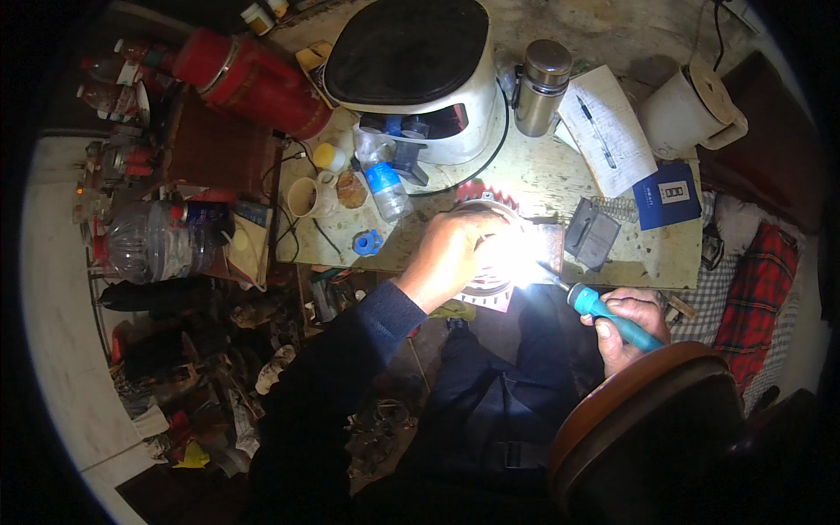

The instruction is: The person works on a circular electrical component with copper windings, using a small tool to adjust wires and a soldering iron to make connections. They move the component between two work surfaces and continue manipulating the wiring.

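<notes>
At the near table edge sits a round ringed part (494,210) with red teeth along its back; its middle is washed out by glare. My left hand (442,258) grips its left side, fingertips partly hidden in the light. My right hand (626,328) is closed round a teal-handled pen-like tool (639,337), whose metal shaft points up-left into the glare at the part. A dark grey block (588,232) and a coiled spring (617,208) lie right of the part; a small blue plastic piece (368,243) lies left of my left hand.
On the table (674,258) are a white appliance (411,70), plastic bottle (385,192), steel thermos (542,87), paper with pen (604,131), blue booklet (667,197) and white kettle (687,109). Red thermos (254,87) and jug (149,241) stand left. A brown rounded object (639,420) fills lower right.
</notes>
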A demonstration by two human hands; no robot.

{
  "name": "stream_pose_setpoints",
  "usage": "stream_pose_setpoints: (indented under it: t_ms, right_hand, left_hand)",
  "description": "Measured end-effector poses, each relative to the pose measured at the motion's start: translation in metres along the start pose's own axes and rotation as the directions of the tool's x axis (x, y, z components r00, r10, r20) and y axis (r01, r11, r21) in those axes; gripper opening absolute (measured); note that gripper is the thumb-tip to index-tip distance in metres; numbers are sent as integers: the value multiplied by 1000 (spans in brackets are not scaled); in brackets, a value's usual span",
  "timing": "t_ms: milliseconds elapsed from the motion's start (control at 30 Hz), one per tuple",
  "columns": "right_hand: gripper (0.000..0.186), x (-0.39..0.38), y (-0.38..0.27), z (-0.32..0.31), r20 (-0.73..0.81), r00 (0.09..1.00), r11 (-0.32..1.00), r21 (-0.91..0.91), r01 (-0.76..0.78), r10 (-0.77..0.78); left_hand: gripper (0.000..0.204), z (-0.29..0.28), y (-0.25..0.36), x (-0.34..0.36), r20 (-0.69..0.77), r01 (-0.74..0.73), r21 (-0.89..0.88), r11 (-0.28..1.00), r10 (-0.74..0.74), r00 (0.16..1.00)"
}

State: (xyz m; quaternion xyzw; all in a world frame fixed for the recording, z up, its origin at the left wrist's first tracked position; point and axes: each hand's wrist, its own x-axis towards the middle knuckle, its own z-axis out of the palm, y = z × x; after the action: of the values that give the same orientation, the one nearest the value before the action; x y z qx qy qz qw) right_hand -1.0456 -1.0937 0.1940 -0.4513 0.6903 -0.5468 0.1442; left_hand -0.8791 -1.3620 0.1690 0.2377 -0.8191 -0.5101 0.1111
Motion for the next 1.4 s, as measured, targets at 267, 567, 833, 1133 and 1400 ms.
stream_pose_setpoints:
  t_ms: [267,567,833,1133,1400]
  right_hand:
    - [38,1,-18,-1,57,998,997,-66,34,-30]
    - [37,-1,-21,1,71,997,998,-63,29,-24]
    - [35,1,-22,2,70,997,997,-72,28,-23]
    - [34,4,-24,3,87,996,997,-70,24,-18]
    - [35,6,-27,5,80,997,997,-76,22,-16]
  left_hand:
    - [24,-2,-7,2,95,76,-80,994,-69,993]
    - [20,-2,-12,8,150,128,-51,990,-119,981]
    - [20,4,-9,8,104,45,-81,996,-36,994]
    - [22,10,-10,7,27,-58,42,997,57,998]
    - [18,9,-7,5,1,-85,28,996,85,996]
